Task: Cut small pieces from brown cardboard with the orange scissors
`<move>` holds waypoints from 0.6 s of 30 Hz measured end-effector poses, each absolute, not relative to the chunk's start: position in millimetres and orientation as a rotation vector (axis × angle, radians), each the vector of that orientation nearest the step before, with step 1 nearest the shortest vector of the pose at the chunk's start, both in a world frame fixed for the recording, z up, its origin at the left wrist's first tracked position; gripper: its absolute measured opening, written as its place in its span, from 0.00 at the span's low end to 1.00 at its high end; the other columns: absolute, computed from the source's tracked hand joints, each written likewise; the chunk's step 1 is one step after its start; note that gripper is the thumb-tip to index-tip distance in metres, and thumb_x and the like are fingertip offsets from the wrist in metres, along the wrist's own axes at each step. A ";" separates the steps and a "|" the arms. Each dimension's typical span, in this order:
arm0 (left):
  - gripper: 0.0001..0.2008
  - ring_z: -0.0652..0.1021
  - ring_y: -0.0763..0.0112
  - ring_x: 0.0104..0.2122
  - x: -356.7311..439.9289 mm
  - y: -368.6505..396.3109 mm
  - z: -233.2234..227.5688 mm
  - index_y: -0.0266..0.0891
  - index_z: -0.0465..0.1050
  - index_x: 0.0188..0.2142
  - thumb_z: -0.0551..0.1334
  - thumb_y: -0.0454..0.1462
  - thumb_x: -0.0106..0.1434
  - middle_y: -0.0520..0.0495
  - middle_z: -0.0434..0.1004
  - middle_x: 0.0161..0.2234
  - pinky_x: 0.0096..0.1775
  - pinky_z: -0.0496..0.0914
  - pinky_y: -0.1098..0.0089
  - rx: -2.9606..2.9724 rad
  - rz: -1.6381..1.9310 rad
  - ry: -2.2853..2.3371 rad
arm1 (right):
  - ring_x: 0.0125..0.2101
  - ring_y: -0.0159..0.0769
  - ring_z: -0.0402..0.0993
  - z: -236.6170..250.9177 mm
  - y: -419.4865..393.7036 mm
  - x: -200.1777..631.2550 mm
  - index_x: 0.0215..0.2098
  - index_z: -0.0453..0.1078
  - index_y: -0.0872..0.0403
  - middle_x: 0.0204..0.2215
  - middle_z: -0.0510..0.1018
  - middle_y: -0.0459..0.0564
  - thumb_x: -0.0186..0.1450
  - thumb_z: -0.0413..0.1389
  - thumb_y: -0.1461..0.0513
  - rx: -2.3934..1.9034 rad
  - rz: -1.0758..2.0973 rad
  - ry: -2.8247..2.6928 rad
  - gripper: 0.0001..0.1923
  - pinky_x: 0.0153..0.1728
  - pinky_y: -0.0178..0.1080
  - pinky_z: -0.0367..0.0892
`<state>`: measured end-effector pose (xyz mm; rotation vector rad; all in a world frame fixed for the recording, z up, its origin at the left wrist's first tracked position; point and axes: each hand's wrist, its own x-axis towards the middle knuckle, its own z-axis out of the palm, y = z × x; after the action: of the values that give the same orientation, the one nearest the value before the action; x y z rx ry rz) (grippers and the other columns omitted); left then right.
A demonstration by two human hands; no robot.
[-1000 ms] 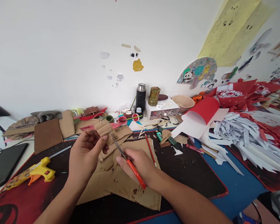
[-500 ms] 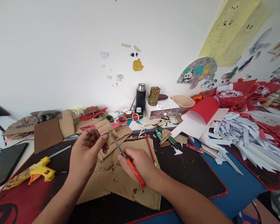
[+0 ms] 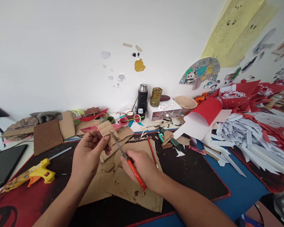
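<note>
Between the thumb and fingers of my left hand (image 3: 91,149) is a small piece of cardboard (image 3: 105,127), held up above the mat. My right hand (image 3: 142,168) is wrapped around the red handles of a pair of scissors (image 3: 135,172). The metal blades reach up and left to the cardboard piece, close by my left fingertips. Whether they have cut into it, I cannot tell. Below both hands lie larger cardboard sheets (image 3: 139,189) with brown stains. A red pencil-like stick (image 3: 152,151) rests on them, right of my right hand.
A yellow glue gun (image 3: 41,171) lies at the left beside a black tablet-like device (image 3: 7,165). Along the back stand a black flask (image 3: 142,98), paint pots (image 3: 123,121) and a white box (image 3: 164,110). White paper strips (image 3: 246,134) are heaped at the right.
Hardly anything differs. Both hands, the scissors and the cardboard piece keep nearly the same place, and the whole view has shifted very slightly.
</note>
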<state>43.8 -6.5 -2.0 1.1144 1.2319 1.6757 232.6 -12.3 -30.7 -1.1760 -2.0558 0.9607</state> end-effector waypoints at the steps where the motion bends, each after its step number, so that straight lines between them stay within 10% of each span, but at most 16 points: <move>1: 0.14 0.76 0.73 0.22 43.8 -6.4 -1.7 0.43 0.73 0.34 0.77 0.40 0.60 0.56 0.75 0.27 0.23 0.73 0.73 1.114 1.673 1.227 | 0.21 0.30 0.53 -31.6 -11.7 232.5 0.27 0.54 0.50 0.19 0.60 0.39 0.71 0.56 0.61 -1.180 0.966 -2.053 0.17 0.26 0.37 0.50; 18: 0.15 0.76 0.73 0.19 43.6 -9.9 5.6 0.42 0.73 0.34 0.78 0.40 0.56 0.57 0.76 0.25 0.22 0.73 0.73 1.197 1.610 1.304 | 0.25 0.32 0.74 -32.6 -5.4 240.5 0.41 0.78 0.52 0.25 0.77 0.41 0.70 0.68 0.51 -0.995 1.206 -1.998 0.13 0.29 0.33 0.62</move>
<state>43.6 -9.9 5.6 1.1972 1.3041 1.6100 240.5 -5.4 -32.6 -0.9946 -1.9976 1.2057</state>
